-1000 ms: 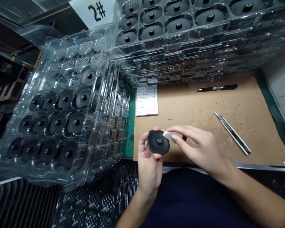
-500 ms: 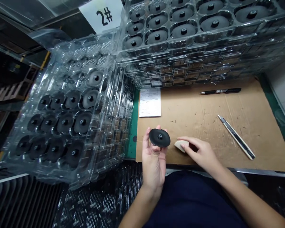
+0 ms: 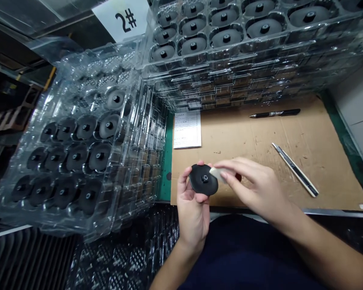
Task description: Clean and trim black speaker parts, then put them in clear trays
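Note:
Above the cardboard's front edge, my left hand [image 3: 192, 209] grips a round black disc [image 3: 201, 184] by its rim, its raised centre stud facing up toward me. My right hand [image 3: 254, 183] pinches a pale, off-white pad [image 3: 219, 174] between thumb and fingers; the material looks like sponge or an eraser, but I cannot tell which. The pad's tip meets the disc's right upper edge near the stud. Part of the pad is hidden by my right fingers.
Stacked clear plastic trays [image 3: 133, 153] of similar discs stand at left, with another tray stack [image 3: 230, 76] behind. On the cardboard sheet [image 3: 230, 137] lie a printed paper slip [image 3: 187, 131], a black pen [image 3: 275, 114] and a utility knife [image 3: 295, 169]. A "2#" sign [image 3: 124, 20] is at the back.
My right hand has brought the pale pad left and up onto the disc. The disc has tilted in my left hand. The whole view has shifted slightly.

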Motion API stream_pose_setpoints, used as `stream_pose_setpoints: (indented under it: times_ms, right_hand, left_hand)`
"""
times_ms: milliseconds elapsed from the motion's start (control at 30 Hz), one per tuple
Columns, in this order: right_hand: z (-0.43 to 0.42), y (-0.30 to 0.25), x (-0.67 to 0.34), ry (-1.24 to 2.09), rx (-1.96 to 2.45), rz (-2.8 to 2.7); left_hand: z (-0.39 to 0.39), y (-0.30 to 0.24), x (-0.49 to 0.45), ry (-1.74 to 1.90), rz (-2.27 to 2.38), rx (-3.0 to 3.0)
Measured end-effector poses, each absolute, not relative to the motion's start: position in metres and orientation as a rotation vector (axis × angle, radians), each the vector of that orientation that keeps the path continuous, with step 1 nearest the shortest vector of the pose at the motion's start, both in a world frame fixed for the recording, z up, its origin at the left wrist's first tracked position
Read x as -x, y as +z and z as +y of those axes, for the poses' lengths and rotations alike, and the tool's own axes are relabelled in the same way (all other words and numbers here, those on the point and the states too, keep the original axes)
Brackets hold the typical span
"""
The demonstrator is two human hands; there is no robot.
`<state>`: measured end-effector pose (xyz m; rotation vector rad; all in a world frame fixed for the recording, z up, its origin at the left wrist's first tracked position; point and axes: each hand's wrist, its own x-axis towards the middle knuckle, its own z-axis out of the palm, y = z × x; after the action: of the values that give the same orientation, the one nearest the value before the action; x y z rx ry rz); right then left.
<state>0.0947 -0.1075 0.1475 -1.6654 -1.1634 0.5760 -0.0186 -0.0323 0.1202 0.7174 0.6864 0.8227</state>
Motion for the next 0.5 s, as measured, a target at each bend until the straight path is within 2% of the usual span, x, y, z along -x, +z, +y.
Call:
stream_pose_setpoints:
  times_ms: [167,333,500]
  right_hand:
    - [-0.109,0.140,-0.102,0.630,1.598,-1.216]
    - [-0.108,0.098,-0.121,0.590,1.911,-1.050]
    - [-0.122,0.069,-0.109,0.717,1.882,-1.040]
  left_hand:
    - [-0.033,0.118,0.021,0.786,0.737,-0.692]
    - [-0.032,0.121,0.020,0.774,0.722,-0.701]
    - [-0.031,0.121,0.020,0.727,0.700,-0.692]
